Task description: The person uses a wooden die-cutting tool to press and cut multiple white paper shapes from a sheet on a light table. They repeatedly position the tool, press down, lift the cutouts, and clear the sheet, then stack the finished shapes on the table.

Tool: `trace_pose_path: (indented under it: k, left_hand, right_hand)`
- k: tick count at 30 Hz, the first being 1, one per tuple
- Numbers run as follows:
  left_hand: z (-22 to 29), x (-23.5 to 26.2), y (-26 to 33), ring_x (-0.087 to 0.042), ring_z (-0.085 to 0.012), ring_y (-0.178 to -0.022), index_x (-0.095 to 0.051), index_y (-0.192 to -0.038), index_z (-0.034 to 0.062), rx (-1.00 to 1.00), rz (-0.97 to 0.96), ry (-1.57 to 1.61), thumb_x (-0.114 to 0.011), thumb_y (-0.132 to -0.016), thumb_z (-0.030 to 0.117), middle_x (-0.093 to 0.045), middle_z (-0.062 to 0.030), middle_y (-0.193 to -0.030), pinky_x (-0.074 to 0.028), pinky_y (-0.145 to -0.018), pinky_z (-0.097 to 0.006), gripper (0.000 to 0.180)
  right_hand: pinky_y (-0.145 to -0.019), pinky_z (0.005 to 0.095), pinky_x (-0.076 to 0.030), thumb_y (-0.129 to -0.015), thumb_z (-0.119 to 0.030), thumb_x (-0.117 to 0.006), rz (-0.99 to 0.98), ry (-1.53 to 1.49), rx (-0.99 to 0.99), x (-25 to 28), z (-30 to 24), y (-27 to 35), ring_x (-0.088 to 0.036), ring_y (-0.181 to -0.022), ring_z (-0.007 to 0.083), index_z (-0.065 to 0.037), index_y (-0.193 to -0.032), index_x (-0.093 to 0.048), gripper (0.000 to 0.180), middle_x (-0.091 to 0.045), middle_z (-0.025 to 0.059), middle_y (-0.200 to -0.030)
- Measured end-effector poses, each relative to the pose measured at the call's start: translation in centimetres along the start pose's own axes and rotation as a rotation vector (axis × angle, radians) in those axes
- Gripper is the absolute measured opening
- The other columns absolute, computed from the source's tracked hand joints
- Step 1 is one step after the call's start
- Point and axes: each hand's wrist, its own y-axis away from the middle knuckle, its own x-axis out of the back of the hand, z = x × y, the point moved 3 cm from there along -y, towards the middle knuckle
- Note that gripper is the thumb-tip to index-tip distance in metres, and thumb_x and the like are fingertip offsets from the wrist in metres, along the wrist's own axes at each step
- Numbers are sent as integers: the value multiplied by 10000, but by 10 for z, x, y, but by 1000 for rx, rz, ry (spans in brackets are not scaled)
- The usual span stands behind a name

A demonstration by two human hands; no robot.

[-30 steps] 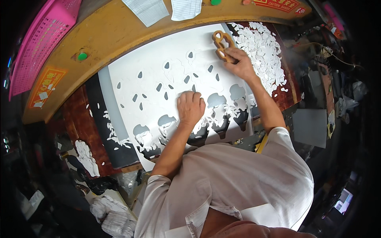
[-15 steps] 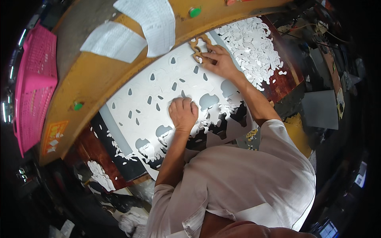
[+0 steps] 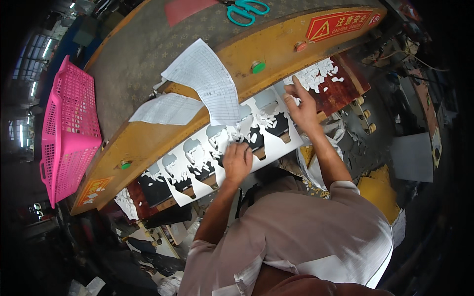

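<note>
A white sheet [image 3: 183,197] with a row of cut-out openings lies along the near side of a dark board, partly covered by the yellow machine beam [image 3: 197,129]. Loose white cut pieces [image 3: 200,170] are scattered in and around its openings. My left hand [image 3: 238,162] rests over the sheet's middle, fingers bent downward and their undersides hidden. At the sheet's right end, my right hand [image 3: 303,108] has its fingers apart beside the beam's lower edge, and I see nothing held in it.
On the beam are a green button [image 3: 257,66], a red button [image 3: 300,47] and hanging printed papers [image 3: 206,81]. Teal-handled scissors [image 3: 242,12] lie on top. A pink basket [image 3: 74,130] stands at left. More white pieces [image 3: 316,74] cover the reddish board [image 3: 348,79] at far right.
The view has shifted, and the beam now covers most of the sheet. My right hand has let go of the tan wavy-edged tool, now out of sight. My left hand sits nearer the front edge.
</note>
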Motion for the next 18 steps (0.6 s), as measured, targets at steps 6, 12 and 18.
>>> trace_pose_path:
  k: [6, 12, 18]
  left_hand:
    - [2, -10, -4, -637, -384, -965, -690, -953, 64, 80, 166, -121, -705, -904, 194, -654, -142, -1026, -493, -832, -525, 139]
    - [-21, -28, 8, -619, -417, -992, -709, -995, 30, 131, 143, -275, -690, -867, 319, -659, -192, -1018, -481, -866, -558, 317]
    - [-20, -35, 16, -612, -384, -977, -671, -948, 58, 189, 143, -332, -670, -868, 309, -642, -166, -986, -470, -856, -524, 264]
  right_hand:
    - [-1007, 517, -494, -974, -175, -714, -148, 166, 402, -29, -82, 1, -650, -1113, 454, 74, -1616, -340, 784, -699, 261, -1221]
    - [-987, 508, -483, -985, -262, -713, -285, 276, 395, -30, -9, 62, -649, -1064, 403, 17, -1415, -618, 521, -710, 197, -1100]
    - [-989, 479, -458, -944, -287, -729, -253, 358, 457, -57, 39, 91, -628, -1000, 328, -93, -1055, -786, 230, -696, 90, -955]
